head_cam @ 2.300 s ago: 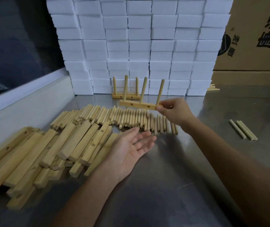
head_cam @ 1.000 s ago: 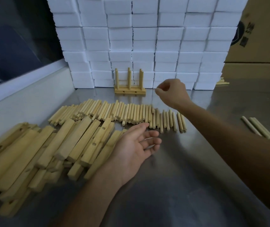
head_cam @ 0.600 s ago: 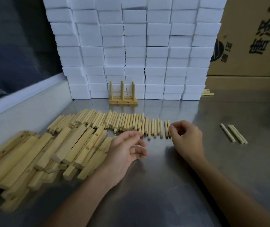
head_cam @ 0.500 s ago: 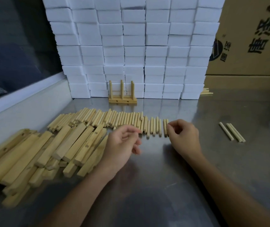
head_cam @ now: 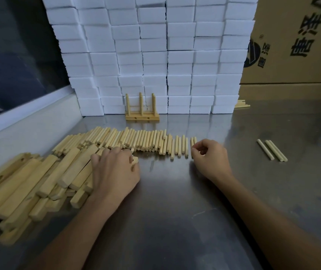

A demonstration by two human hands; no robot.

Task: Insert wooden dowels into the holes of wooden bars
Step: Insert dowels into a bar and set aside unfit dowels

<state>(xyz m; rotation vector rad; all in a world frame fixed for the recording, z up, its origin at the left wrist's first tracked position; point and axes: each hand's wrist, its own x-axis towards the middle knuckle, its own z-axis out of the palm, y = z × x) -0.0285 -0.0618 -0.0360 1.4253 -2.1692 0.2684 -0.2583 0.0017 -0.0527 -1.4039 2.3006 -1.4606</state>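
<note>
A long row of loose wooden dowels point(head_cam: 136, 141) lies across the steel table point(head_cam: 175, 221). A pile of wooden bars point(head_cam: 38, 182), some with holes, lies at the left. My left hand point(head_cam: 114, 168) rests palm down on the right end of the pile, fingers curled over one wooden bar point(head_cam: 135, 160) whose end shows by the thumb. My right hand point(head_cam: 210, 158) is at the right end of the row, its thumb and fingertips pinching the last dowel point(head_cam: 193, 142). An assembled bar with three upright dowels point(head_cam: 142, 115) stands at the back.
A wall of stacked white blocks point(head_cam: 155, 55) closes the back, with cardboard boxes point(head_cam: 296, 45) to its right. Three loose dowels point(head_cam: 271, 150) lie at the right. A few sticks point(head_cam: 240, 104) lie by the boxes. A raised white ledge point(head_cam: 29, 114) runs along the left.
My right hand set an assembled bar at the back, then came down to the right end of the dowel row. My left hand turned palm down onto the bar pile.
</note>
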